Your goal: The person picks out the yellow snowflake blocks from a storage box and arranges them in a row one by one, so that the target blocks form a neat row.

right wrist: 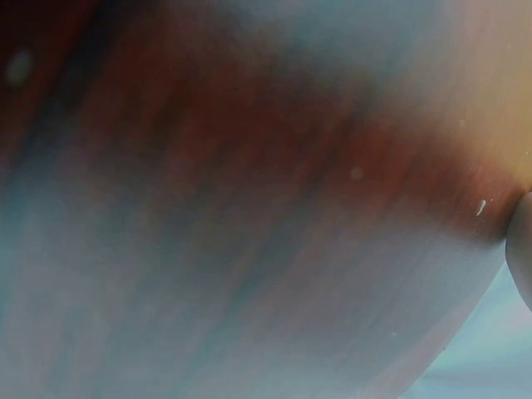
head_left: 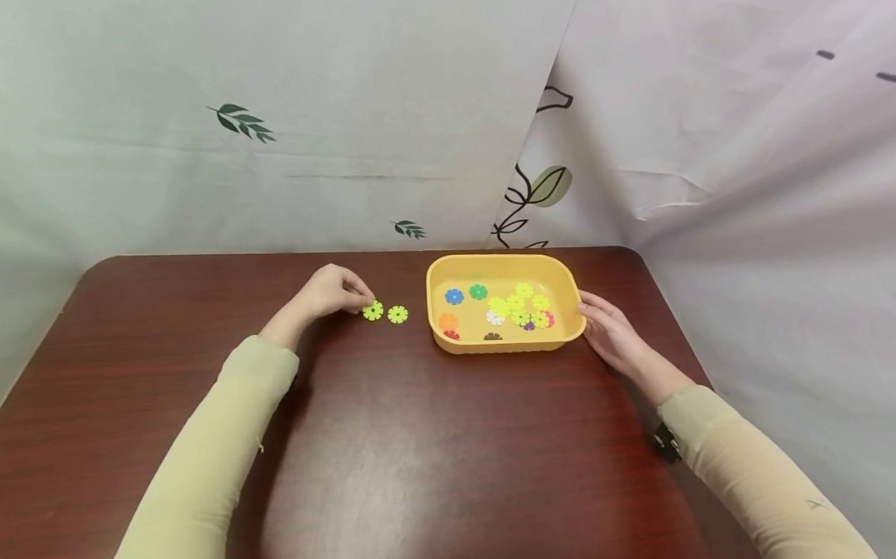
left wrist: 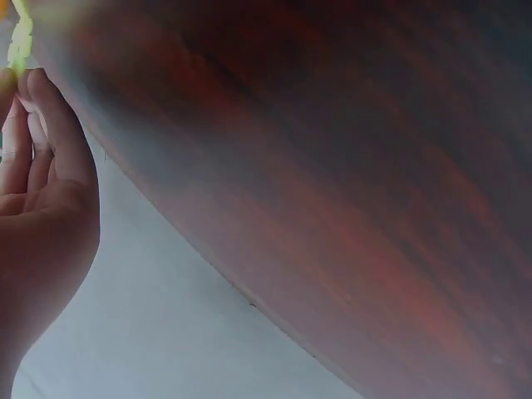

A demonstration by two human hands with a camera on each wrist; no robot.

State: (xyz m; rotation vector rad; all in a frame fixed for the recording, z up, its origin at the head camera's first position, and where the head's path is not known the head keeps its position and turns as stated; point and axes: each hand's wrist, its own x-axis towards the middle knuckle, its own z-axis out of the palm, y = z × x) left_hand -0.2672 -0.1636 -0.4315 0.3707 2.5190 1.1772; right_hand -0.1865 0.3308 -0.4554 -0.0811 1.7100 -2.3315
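Note:
My left hand (head_left: 332, 291) pinches a yellow-green flower-shaped disc (head_left: 373, 310) between thumb and fingertips, low over the table. That disc (left wrist: 21, 46) shows nearly edge-on above the fingertips in the left wrist view. A second disc of the same colour (head_left: 398, 314) lies just right of it. On the other side, my right hand (head_left: 611, 332) touches the right wall of a yellow plastic basin (head_left: 507, 345), fingers fairly straight against the rim. Several flower discs lie inside the basin, among them a blue one (head_left: 454, 297), a green one (head_left: 478, 291) and a yellow cluster (head_left: 515, 304).
The dark red-brown wooden table (head_left: 395, 448) has rounded back corners. Pale cloth (head_left: 338, 176) with leaf prints hangs behind it and along the right side. The basin stands near the back edge, right of the two loose discs.

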